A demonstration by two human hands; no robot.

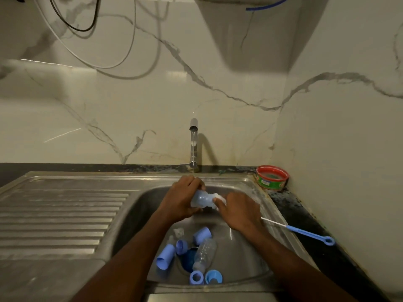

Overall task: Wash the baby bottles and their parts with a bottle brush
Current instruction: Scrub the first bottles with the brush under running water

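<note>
My left hand (182,198) grips a clear baby bottle (201,199) held sideways over the sink basin (242,258), under the tap. My right hand (237,211) holds the bottle brush; its white foamy head (219,196) sits at the bottle's mouth, and the blue looped handle (309,233) sticks out to the right over the sink rim. In the basin lie a second clear bottle (205,253), blue caps (165,257) (202,235), blue collar rings (197,277) (213,277) and a clear teat (178,232).
A steel tap (193,144) runs a thin stream of water behind my hands. A ribbed steel drainboard (61,216) lies to the left. A red-rimmed round tub (272,177) stands on the dark counter at the back right, against the marble wall.
</note>
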